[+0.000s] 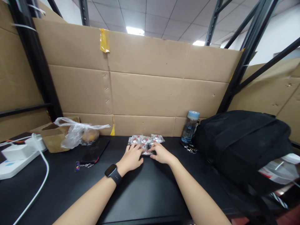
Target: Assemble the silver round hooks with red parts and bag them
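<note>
Several small clear plastic packets [146, 139] with red and silvery contents lie grouped on the black table, close to the cardboard wall. My left hand [132, 157], with a dark watch [113, 173] on its wrist, rests palm down with fingertips on the near left packets. Its fingers are stretched out and the thumb points right. From the other side my right hand [161, 153] touches the near right packets, thumb and fingers apart. Both hands partly hide the front packets.
A black backpack [241, 140] and a blue-capped bottle [189, 128] stand right. On the left are a knotted plastic bag [75, 134], a paper bag [52, 137], a black pouch [95, 152] with a keyring, and a white power strip [14, 168] with cables. Cardboard [145, 93] walls the back.
</note>
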Available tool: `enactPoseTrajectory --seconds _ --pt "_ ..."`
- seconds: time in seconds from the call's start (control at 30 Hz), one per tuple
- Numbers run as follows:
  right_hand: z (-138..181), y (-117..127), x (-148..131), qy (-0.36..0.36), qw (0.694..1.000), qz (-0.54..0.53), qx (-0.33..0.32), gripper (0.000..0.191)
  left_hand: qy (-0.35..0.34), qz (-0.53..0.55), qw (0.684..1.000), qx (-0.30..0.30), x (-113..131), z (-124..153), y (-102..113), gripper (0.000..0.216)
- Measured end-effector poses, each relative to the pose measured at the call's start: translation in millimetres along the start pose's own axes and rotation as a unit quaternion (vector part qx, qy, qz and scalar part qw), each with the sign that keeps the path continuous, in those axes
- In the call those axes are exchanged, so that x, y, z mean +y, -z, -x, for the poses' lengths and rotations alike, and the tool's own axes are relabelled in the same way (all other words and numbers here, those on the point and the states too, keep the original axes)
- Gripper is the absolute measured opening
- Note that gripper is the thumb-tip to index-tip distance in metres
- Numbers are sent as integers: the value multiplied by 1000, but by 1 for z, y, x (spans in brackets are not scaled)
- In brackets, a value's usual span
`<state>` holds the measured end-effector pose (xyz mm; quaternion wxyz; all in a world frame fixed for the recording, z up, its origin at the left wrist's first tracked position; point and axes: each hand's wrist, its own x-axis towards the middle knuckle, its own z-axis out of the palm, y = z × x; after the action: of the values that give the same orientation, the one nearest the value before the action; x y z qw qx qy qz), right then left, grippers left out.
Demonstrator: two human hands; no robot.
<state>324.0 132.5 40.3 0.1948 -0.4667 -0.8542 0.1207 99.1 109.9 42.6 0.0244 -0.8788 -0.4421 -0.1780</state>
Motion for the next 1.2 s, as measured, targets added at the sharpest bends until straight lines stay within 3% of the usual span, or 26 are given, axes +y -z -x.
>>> enactPoseTrajectory --seconds 0.2,0.37,0.57,0.7,0.8,0.9,1.0,1.1,1.2 --pt "-1 9 -3 25 999 -43 -17 23 7 39 999 17 -3 -3 3 21" --pt "-3 12 -2 -15 991 -136 1 18 59 75 995 26 -13 -8 4 20" --pt "-5 -1 -5 -55 965 -258 -9 13 95 89 991 -5 -24 -12 7 18" --pt "-5 -5 -9 -63 971 -229 9 16 122 62 988 -66 -55 -7 16 18" --pt "-4 -4 -11 -57 975 -213 -5 17 188 5 977 -101 -89 -1 24 19" --pt "-3 -3 -10 -52 978 -199 -26 17 253 -44 965 -60 -112 4 28 23" --pt "-2 -4 -10 -45 983 -173 -31 20 287 -97 953 31 -118 5 24 31" --pt "-1 -2 -12 -38 988 -147 -28 20 296 -126 939 120 -116 2 22 38" --pt "2 3 -15 -26 991 -128 -37 19 260 -68 951 154 -106 -1 36 35"
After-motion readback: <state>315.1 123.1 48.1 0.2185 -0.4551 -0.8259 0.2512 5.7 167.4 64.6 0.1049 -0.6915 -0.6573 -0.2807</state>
